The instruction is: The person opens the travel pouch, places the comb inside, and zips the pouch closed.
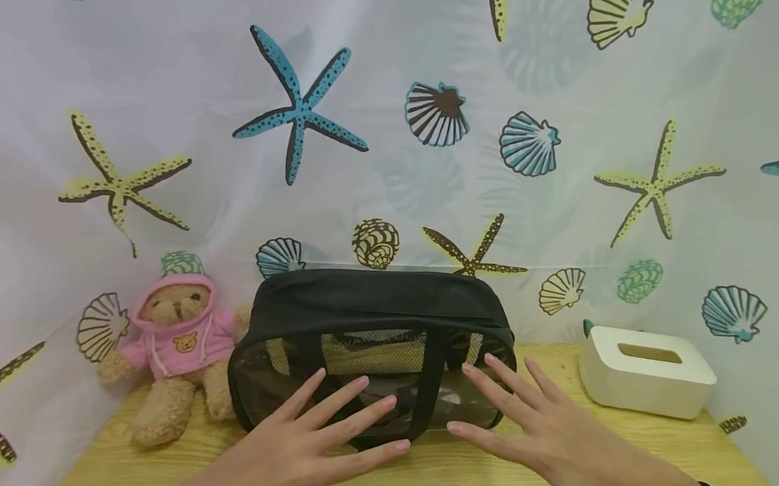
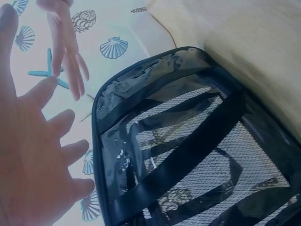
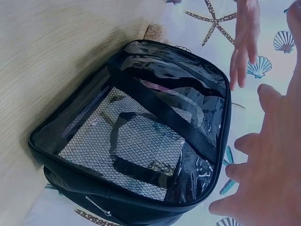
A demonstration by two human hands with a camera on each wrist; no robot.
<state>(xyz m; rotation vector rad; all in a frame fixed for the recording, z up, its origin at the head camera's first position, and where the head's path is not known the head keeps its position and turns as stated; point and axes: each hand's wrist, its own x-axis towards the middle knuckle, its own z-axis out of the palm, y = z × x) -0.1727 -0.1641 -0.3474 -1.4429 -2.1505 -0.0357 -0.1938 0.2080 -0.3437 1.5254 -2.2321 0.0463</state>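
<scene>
A black bag point(image 1: 380, 297) with clear plastic panels, mesh and dark straps stands on the wooden table. In front of it, in the head view, my left hand point(image 1: 289, 449) spreads its straight fingers, holding nothing. My right hand point(image 1: 549, 436) is likewise spread, its fingertips over the bag's right part; from that view I cannot tell whether either hand touches it. Both wrist views show a gap between the nearer hand and the bag. In the right wrist view a zipper pull point(image 3: 98, 206) hangs on the bag's black side.
A teddy bear in a pink hoodie point(image 1: 184, 343) sits left of the bag. At the right stands a white tissue box point(image 1: 646, 368) with a slot on top. Behind hangs a white curtain point(image 1: 385, 190) printed with starfish and shells. The wooden table point(image 1: 449, 482) lies beneath.
</scene>
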